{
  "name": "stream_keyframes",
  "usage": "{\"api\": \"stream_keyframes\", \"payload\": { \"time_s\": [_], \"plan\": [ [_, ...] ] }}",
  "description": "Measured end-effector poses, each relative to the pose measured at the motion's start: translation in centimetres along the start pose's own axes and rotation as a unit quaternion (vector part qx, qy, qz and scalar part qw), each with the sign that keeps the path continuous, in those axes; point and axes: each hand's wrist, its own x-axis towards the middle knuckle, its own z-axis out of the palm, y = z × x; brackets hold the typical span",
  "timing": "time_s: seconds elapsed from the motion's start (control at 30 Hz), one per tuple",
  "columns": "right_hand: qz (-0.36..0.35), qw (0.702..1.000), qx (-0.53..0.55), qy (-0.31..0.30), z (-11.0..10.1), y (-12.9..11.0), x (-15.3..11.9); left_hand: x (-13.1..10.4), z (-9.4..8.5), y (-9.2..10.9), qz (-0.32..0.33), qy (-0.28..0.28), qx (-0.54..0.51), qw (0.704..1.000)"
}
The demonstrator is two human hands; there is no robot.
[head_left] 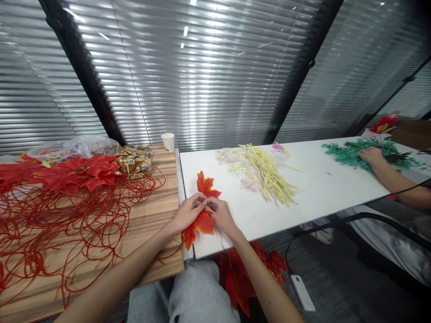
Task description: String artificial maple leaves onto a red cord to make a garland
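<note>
Both hands meet over the seam between the wooden table and the white table. My left hand (191, 211) and my right hand (219, 213) have their fingers pinched together between two orange-red maple leaves. One leaf (206, 185) points away above the fingers; the other leaf (199, 227) hangs below them. The thing between my fingertips is mostly hidden, probably the leaf stems or a thin cord. A thin red string trails down beside my right hand. To the left, a large tangle of red cord (90, 220) covers the wooden table, with red maple leaves (79, 172) behind it.
A paper cup (168, 141) and gold packets (134, 161) stand at the back. Yellow strips (269, 175) lie on the white table (323, 193). At the right, another person's hand (371, 156) touches green foliage (353, 153). Red leaves (237, 273) hang below the table edge.
</note>
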Motion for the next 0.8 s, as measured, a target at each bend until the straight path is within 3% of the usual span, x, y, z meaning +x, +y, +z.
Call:
{"api": "stream_keyframes", "payload": {
  "time_s": [0.8],
  "plan": [
    [0.004, 1.0, 0.009, -0.003, -0.1, -0.22, -0.05, 0.1, 0.02, -0.33, 0.011, 0.003, 0.033, 0.999]
  ]
}}
